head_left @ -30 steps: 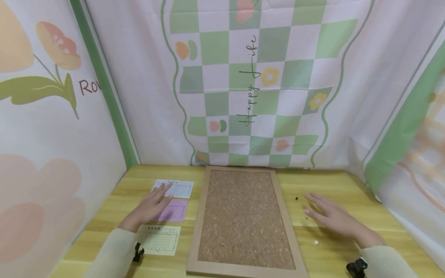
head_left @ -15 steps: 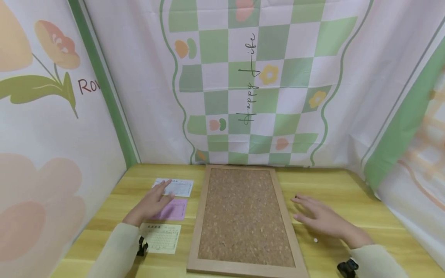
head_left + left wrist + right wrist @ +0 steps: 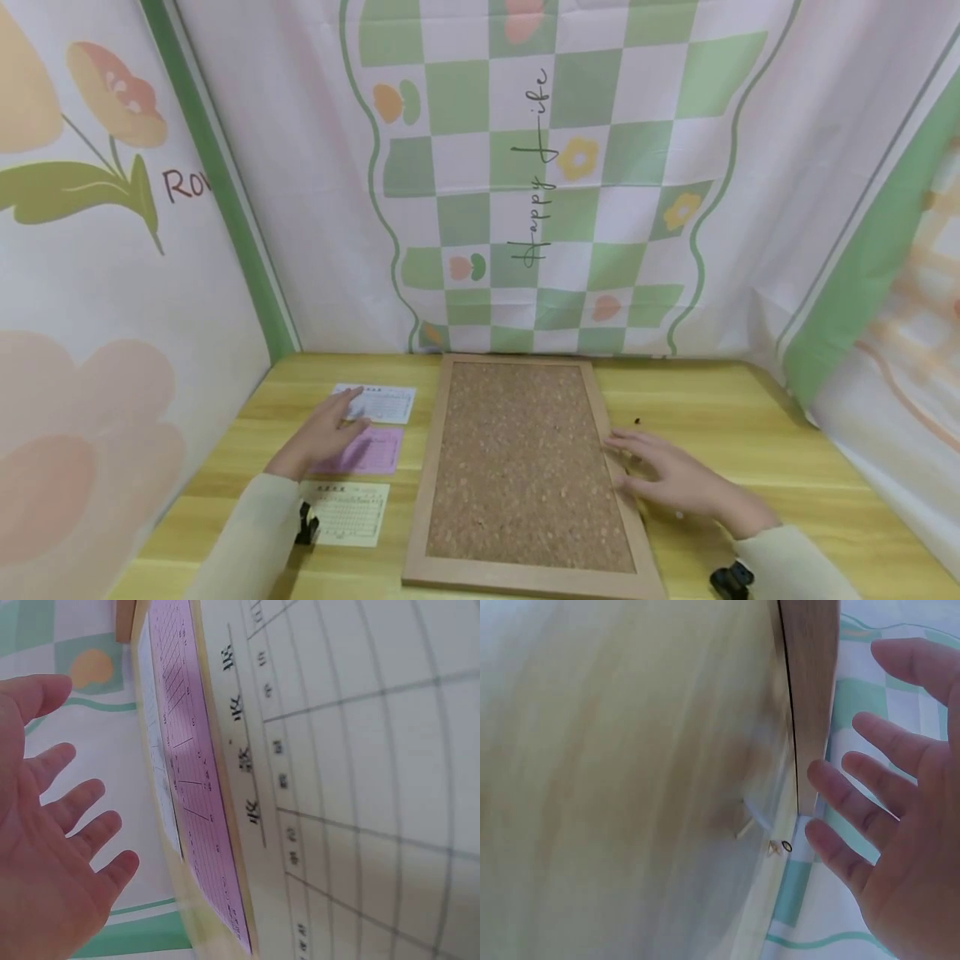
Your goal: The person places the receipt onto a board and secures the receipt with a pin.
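Observation:
My left hand (image 3: 321, 437) hovers with fingers extended over a pink receipt slip (image 3: 384, 450) and the near left part of a pale blue one (image 3: 388, 405). A pale yellow slip (image 3: 351, 518) lies nearest, printed with a ruled table. In the left wrist view the palm (image 3: 52, 855) holds nothing. A wood-framed cork board (image 3: 532, 467) lies flat in the middle. Over its right frame edge are the fingertips of my right hand (image 3: 678, 477), spread and holding nothing; contact cannot be told. Small thumbtacks lie beneath that hand, including a white one (image 3: 754, 814) and a black one (image 3: 787, 846).
The wood-grain table (image 3: 720, 400) ends at a checkered curtain (image 3: 517, 208) behind the board. Printed fabric (image 3: 90, 350) hangs along the left side, with more at the right. The board's raised wooden frame (image 3: 525, 577) borders the cork.
My right hand has moved left, from above the loose thumbtacks to the board's right edge. The left hand has stayed nearly still over the slips.

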Action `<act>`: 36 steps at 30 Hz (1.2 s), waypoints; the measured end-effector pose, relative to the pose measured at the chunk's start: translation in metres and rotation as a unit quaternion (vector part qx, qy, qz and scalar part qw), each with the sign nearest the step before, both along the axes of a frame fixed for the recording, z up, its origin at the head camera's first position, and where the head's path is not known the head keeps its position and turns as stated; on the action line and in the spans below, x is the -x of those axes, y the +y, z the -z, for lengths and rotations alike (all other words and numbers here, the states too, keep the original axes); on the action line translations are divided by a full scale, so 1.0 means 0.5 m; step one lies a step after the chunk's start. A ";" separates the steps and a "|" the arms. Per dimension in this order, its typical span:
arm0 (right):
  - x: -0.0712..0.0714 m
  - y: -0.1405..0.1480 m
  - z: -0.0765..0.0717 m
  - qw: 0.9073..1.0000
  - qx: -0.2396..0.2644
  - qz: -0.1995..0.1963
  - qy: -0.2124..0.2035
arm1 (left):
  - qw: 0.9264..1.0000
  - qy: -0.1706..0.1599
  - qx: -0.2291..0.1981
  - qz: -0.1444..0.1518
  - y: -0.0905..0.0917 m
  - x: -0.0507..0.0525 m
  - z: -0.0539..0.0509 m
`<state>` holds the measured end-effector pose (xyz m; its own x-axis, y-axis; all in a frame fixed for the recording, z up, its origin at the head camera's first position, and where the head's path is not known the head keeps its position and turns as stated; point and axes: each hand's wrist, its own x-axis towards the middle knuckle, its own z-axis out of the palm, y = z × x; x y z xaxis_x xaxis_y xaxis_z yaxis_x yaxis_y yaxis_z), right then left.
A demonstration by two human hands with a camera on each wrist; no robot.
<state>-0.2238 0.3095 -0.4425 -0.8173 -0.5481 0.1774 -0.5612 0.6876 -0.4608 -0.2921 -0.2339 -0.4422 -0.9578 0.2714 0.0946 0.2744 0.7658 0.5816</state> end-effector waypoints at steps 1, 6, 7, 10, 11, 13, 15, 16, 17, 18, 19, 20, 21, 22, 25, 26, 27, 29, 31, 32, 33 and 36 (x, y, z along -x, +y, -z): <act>0.001 -0.002 0.001 1.000 0.000 -0.005 -0.006 | 1.000 -0.002 -0.002 0.000 0.000 0.002 -0.001; 0.005 -0.009 0.002 1.000 -0.005 -0.013 -0.022 | 1.000 -0.013 -0.018 -0.007 -0.005 0.013 -0.004; 0.005 -0.010 0.003 1.000 -0.009 -0.012 -0.021 | 1.000 -0.012 -0.016 -0.007 -0.007 0.015 -0.004; 0.003 -0.013 0.003 0.999 -0.025 -0.006 -0.021 | 1.000 -0.011 -0.013 -0.012 -0.010 0.021 -0.007; 0.002 -0.014 0.003 0.999 -0.029 -0.005 -0.021 | 1.000 -0.008 -0.009 -0.012 -0.010 0.024 -0.008; 0.001 -0.014 0.003 0.999 -0.034 0.000 -0.026 | 1.000 -0.007 -0.004 -0.014 -0.011 0.027 -0.009; 0.000 -0.014 0.000 0.999 -0.033 -0.003 -0.030 | 1.000 -0.009 -0.004 -0.018 -0.011 0.032 -0.009; 0.000 -0.013 -0.001 0.999 -0.033 -0.005 -0.031 | 1.000 -0.007 0.000 -0.019 -0.013 0.035 -0.009; 0.000 -0.013 -0.002 0.999 -0.031 -0.007 -0.032 | 1.000 -0.009 0.000 -0.021 -0.014 0.038 -0.008; 0.001 -0.013 -0.003 0.999 -0.033 -0.009 -0.033 | 1.000 -0.010 0.001 -0.022 -0.015 0.041 -0.006; 0.001 -0.013 -0.005 0.999 -0.033 -0.012 -0.035 | 1.000 -0.009 0.001 -0.024 -0.017 0.045 -0.005; 0.001 -0.013 -0.006 0.999 -0.033 -0.014 -0.038 | 1.000 -0.009 0.003 -0.024 -0.019 0.048 -0.003; 0.002 -0.013 -0.006 0.998 -0.034 -0.015 -0.040 | 1.000 -0.009 0.001 -0.025 -0.021 0.051 -0.002; 0.002 -0.014 -0.007 0.998 -0.034 -0.017 -0.045 | 1.000 -0.010 0.000 -0.027 -0.024 0.054 -0.001; 0.004 -0.014 -0.009 0.997 -0.031 -0.021 -0.060 | 0.999 -0.022 -0.009 -0.035 -0.030 0.063 0.000; 0.004 -0.014 -0.010 0.997 -0.030 -0.022 -0.065 | 0.999 -0.027 -0.013 -0.038 -0.032 0.066 0.000; 0.004 -0.015 -0.010 0.997 -0.027 -0.022 -0.070 | 0.999 -0.031 -0.015 -0.042 -0.034 0.069 0.001; 0.004 -0.015 -0.011 0.996 -0.026 -0.023 -0.077 | 0.998 -0.040 -0.019 -0.050 -0.038 0.073 0.002; 0.004 -0.014 -0.012 0.996 -0.025 -0.023 -0.082 | 0.997 -0.048 -0.020 -0.063 -0.041 0.078 0.004; 0.004 -0.014 -0.012 0.996 -0.025 -0.023 -0.082 | 0.996 -0.050 -0.019 -0.069 -0.043 0.080 0.005; 0.004 -0.013 -0.012 0.996 -0.024 -0.024 -0.083 | 0.996 -0.053 -0.018 -0.075 -0.044 0.082 0.007; 0.005 -0.013 -0.013 0.996 -0.023 -0.027 -0.088 | 0.993 -0.066 -0.018 -0.095 -0.049 0.086 0.008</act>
